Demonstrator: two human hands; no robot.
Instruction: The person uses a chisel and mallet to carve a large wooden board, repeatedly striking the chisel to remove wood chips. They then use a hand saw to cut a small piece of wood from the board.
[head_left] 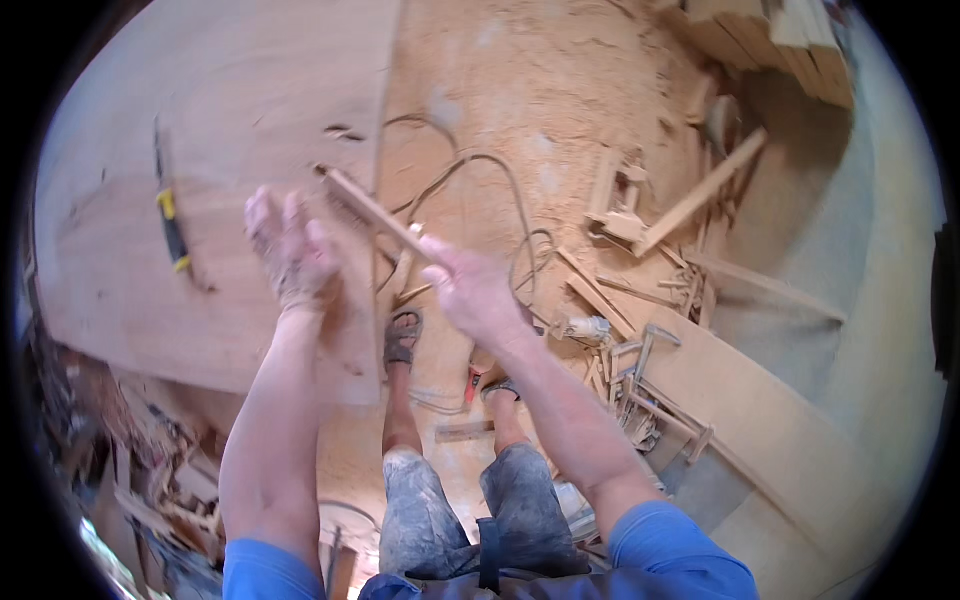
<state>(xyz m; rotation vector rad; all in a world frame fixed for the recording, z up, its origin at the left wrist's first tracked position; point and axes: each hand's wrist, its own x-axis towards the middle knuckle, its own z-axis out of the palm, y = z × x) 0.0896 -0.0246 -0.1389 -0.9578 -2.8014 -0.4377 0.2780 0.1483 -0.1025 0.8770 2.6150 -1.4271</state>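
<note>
My left hand (290, 250) is over the wide wooden board (230, 90), fingers stretched out and apart, with nothing in it. Whether it touches the board I cannot tell. My right hand (475, 290) is closed around the near end of a long wooden tool (370, 205). That tool slants up and left across the board's right edge, its far end close to my left fingertips. Its lower side looks darker and is blurred, so its exact kind is unclear. Left of my left hand lies a tool with a yellow-and-black handle (172, 230) and a narrow dark blade.
Sawdust covers the floor (560, 110), where a dark cable (500, 165) loops beside the board. Wood strips (600, 300) and metal clamps (650, 345) lie at the right. Stacked timber (760, 40) stands far right. Wood scraps (190, 480) are piled at lower left.
</note>
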